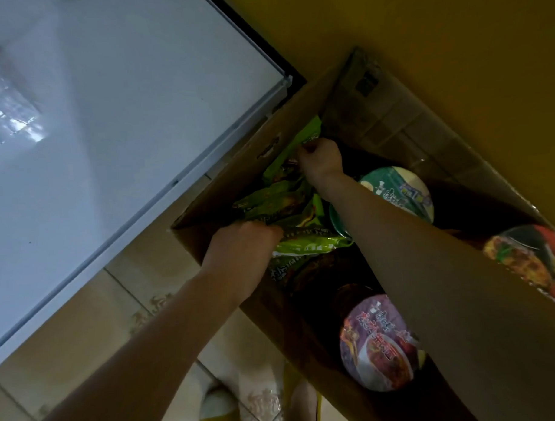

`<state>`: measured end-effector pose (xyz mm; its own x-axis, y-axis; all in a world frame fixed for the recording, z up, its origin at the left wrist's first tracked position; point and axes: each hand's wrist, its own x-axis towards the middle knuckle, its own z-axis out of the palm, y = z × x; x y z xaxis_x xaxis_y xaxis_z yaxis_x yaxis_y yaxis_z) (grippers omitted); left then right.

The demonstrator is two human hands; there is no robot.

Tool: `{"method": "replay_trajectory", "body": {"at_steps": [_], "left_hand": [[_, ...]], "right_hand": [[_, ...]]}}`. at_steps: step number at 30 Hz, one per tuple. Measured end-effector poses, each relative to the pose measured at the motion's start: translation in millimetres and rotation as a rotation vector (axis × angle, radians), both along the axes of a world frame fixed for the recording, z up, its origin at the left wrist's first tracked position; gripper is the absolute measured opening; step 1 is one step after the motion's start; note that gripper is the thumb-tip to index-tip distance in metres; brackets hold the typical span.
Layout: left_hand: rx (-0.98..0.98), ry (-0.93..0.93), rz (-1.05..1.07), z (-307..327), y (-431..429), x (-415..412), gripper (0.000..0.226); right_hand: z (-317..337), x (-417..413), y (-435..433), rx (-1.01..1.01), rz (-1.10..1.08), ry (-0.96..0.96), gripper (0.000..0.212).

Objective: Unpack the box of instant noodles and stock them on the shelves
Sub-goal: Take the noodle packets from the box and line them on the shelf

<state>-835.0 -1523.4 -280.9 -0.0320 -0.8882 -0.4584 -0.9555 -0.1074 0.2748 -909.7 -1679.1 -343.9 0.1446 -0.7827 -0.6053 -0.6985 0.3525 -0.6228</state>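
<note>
1. Glossy green instant noodle packets lie bunched inside the open cardboard box, against its left wall.
2. The left hand curls round the bunch's near end; the right hand pinches its far end.
3. A green-lidded noodle bowl and a purple-lidded noodle bowl sit beside them.

- In the box, noodle packets lie between the left hand and the right hand.
- One noodle bowl sits right of the right hand.
- A second noodle bowl lies nearer than the left hand, to its right.
- The appliance stands left of both hands.

Both forearms are stretched forward, and the left hand and right hand are clenched on green packets.
</note>
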Motion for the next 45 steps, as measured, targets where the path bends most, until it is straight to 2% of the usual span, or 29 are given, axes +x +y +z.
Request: {"method": "replay_trajectory", "body": {"at_steps": [2,4,12,15,17,19,23,27,32,35,40,45], "left_hand": [[-0.007,-0.002,0.026,-1.7,1.1,2.2,0.022],[-0.007,-0.006,0.036,-3.3,0.5,1.6,0.021],[0.001,0.027,0.082,-2.5,1.8,1.4,0.027],[0.003,0.026,0.103,1.7,1.7,-0.6,0.025],[-0.003,0.041,0.127,9.7,2.6,-4.0,0.022],[-0.004,0.081,0.135,24.3,5.2,-9.5,0.023],[-0.037,0.172,0.175,67.5,12.7,-20.7,0.024],[-0.038,0.216,0.205,113.8,23.7,-26.0,0.022],[-0.092,0.260,0.257,183.7,40.1,-28.6,0.017],[-0.131,0.247,0.294,227.8,55.6,-25.7,0.019],[-0.245,0.212,0.398,304.4,84.5,-13.0,0.019],[-0.295,0.184,0.582,377.2,124.2,4.5,0.020]], "right_hand": [[-4.3,10.1,-6.3,0.116,-0.200,-0.085,0.021],[-10.3,16.7,-11.6,0.199,-0.300,-0.108,0.020],[-17.6,13.2,-13.9,0.214,-0.337,-0.066,0.031],[-3.9,10.8,-5.0,0.195,-0.354,-0.091,0.014],[12.9,6.3,-0.1,0.183,-0.404,-0.117,0.021],[36.6,0.3,4.0,0.203,-0.458,-0.173,0.013],[87.3,-13.6,11.8,0.242,-0.542,-0.281,0.019],[144.4,-28.4,20.7,0.228,-0.539,-0.339,0.013],[226.4,-36.8,32.1,0.198,-0.514,-0.284,0.037],[277.7,-35.4,39.9,0.172,-0.505,-0.306,0.026],[354.8,-21.3,57.6,0.132,-0.476,-0.349,0.023],[436.3,-3.7,84.7,0.161,-0.419,-0.501,0.013]]}}
